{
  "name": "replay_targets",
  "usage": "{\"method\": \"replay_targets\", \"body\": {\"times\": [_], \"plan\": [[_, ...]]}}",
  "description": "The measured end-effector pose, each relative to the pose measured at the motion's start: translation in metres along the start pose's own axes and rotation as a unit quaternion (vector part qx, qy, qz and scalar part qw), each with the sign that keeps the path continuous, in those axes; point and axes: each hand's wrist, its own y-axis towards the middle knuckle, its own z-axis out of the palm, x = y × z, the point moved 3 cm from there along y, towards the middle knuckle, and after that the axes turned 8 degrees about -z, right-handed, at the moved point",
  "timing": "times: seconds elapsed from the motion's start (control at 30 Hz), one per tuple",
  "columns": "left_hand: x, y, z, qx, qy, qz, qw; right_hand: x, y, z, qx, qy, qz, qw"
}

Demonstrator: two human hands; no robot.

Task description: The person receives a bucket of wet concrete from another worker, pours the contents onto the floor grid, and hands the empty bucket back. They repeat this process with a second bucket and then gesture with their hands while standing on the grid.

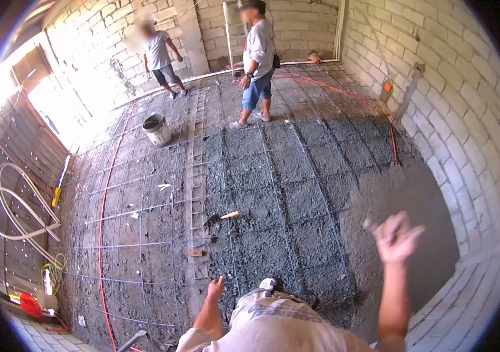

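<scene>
My right hand (pixel 395 237) is raised over the smooth wet concrete (pixel 408 193) at the right, its fingers spread and slightly blurred, with nothing in it. Low at the centre, my left hand (pixel 216 287) hangs near my body above the gravel, its fingers curled; what they hold, if anything, is too small to make out. Ahead of it, a hammer-like tool with a pale handle (pixel 229 215) lies on the dark gravel (pixel 250 176) among the steel bars. A brown block (pixel 195 253) rests on the ground just beyond my left hand.
Two people stand at the back, one in blue shorts (pixel 257 92), one farther left (pixel 159 53). A white bucket (pixel 157 130) sits on the rebar grid. Red tubing (pixel 104 205) crosses the left floor. Coiled hoses (pixel 21 202) hang at the left wall. Block walls (pixel 455 94) bound the right.
</scene>
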Motion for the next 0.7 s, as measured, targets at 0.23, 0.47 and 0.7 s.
{"method": "replay_targets", "body": {"times": [0.23,0.47,0.7], "plan": [[0.072,0.053,0.010,-0.031,0.052,0.012,0.998,-0.113,-0.432,-0.272,-0.598,-0.308,0.220,0.707],[0.025,0.051,0.017,-0.019,0.205,0.014,0.979,-0.089,-0.562,-0.269,-0.575,-0.484,0.261,0.606],[-0.129,0.022,0.076,0.012,0.225,0.192,0.955,-0.082,-0.539,-0.304,-0.568,-0.484,0.154,0.647]]}}
